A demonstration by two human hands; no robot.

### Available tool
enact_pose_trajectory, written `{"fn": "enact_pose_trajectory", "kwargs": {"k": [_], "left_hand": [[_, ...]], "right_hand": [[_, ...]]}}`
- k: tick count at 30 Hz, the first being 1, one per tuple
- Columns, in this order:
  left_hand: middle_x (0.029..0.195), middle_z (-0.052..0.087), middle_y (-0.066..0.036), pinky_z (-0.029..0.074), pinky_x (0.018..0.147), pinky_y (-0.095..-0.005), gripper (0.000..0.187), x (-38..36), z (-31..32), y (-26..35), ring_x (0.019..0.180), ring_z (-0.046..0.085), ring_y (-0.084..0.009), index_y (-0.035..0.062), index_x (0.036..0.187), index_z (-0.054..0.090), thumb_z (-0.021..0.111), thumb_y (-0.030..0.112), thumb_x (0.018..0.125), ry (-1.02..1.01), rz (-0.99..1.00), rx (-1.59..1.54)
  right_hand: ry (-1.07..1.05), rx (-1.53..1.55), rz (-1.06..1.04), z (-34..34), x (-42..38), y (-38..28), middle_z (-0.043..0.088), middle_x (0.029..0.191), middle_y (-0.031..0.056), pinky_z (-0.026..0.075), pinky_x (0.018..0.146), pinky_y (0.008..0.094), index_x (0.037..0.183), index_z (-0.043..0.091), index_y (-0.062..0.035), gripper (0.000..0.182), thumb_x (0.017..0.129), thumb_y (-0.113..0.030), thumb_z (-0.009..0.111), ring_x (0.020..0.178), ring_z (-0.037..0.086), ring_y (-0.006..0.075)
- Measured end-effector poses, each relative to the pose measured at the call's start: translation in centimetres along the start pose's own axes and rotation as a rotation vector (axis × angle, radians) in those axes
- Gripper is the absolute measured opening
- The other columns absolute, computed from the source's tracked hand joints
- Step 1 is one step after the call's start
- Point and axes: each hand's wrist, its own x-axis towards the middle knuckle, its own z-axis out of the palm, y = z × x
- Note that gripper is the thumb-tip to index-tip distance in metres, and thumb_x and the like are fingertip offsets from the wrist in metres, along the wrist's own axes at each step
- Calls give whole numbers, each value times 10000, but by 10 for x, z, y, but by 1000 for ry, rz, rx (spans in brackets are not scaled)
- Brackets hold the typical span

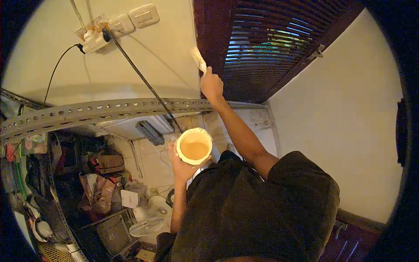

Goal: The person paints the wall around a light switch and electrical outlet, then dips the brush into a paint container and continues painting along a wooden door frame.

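My left hand (180,165) is wrapped round a round tub (194,146) with pale, yellowish paint inside and smears on its rim. Higher up, my right hand (212,86) grips a paint-covered brush (199,60). The brush's bristles lie against the cream wall (170,48), right beside the dark wooden frame (209,39) of a louvred window. Part of the brush handle is hidden in my fist.
A perforated metal rail (96,111) crosses below the wall. Sockets (121,25) with plugs and a hanging black cable (142,78) are at the upper left. Bags (98,192), a white fan (146,226) and a crate (114,231) stand lower left.
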Motion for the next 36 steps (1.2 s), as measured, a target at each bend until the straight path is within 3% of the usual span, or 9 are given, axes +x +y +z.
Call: {"fn": "enact_pose_trajectory", "kwargs": {"k": [3,5,12,18,20,32,36], "left_hand": [[1158,566,-112,459,957,-393,836,-3,-2,1,1060,578,-256,7,1211,534,951,251,529,7,2,74],[1158,566,-111,458,957,-394,837,-4,-3,2,1062,578,-255,8,1213,531,949,259,532,18,12,137],[1171,565,-118,450,971,-398,835,-8,-1,-7,1089,566,-259,16,1218,538,944,262,531,37,-83,-31],[1189,561,-113,450,979,-395,840,-6,-8,-1,1097,568,-254,21,1232,527,944,245,538,1,-66,22],[1193,560,-111,451,980,-394,837,-6,-9,-1,1098,570,-253,21,1233,528,944,241,541,-5,-83,19],[1179,573,-114,449,981,-393,824,-5,-14,0,1102,568,-253,18,1221,531,943,239,543,-25,-46,-29],[1182,564,-114,450,977,-396,819,-6,-15,1,1095,568,-255,20,1214,530,942,250,545,-1,-108,-63]], "right_hand": [[-50,-19,24,3,1,2,684,851,248,551,706,534,1143,540,0,313,909,-202,492,798,690,417],[-158,16,83,9,3,7,671,949,295,529,811,530,1127,561,20,309,874,-150,509,916,667,450],[-278,-45,98,18,-8,27,665,1016,281,534,818,518,1111,570,6,297,865,-155,535,960,664,431],[-196,24,116,12,5,10,664,969,290,527,818,533,1119,560,21,319,846,-142,530,922,658,462],[-113,38,103,7,7,3,679,904,265,534,783,532,1119,564,34,324,908,-208,518,874,671,448],[173,168,-56,-28,-11,-7,660,730,229,540,623,517,1171,502,9,377,905,-251,558,689,668,422],[26,78,13,-10,-13,-8,666,770,255,554,673,528,1174,510,12,379,894,-241,544,754,682,424]]}}
